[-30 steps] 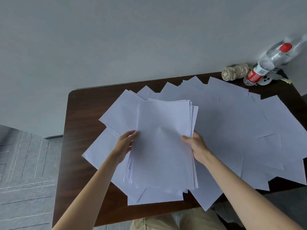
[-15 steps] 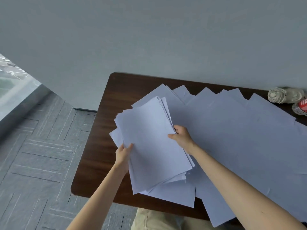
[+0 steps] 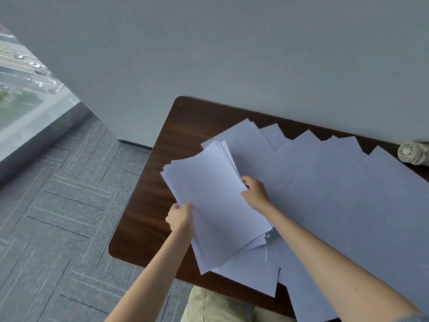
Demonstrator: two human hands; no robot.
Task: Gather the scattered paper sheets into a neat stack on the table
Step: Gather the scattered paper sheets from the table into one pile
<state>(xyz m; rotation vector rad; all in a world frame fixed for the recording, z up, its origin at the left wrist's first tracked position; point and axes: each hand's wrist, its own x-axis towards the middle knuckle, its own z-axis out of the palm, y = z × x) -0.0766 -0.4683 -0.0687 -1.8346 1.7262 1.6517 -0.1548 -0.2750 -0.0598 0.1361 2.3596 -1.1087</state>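
Note:
A loose stack of white paper sheets (image 3: 216, 205) is lifted above the left part of the dark wooden table (image 3: 148, 205), its edges uneven and fanned at the top. My left hand (image 3: 180, 217) grips the stack's left long edge. My right hand (image 3: 255, 194) grips its right long edge. Several more white sheets (image 3: 336, 194) lie scattered and overlapping over the middle and right of the table, some hanging past the near edge.
A folded beige umbrella (image 3: 413, 153) lies at the table's far right against the grey wall. Grey carpet floor (image 3: 58, 217) and a window are to the left. My knees in beige trousers (image 3: 220, 307) are under the near edge.
The view has swung left, so the bottle has left the frame. Both hands have carried the stack toward the table's left end and turned it counter-clockwise, lifting it clear of the sheets below.

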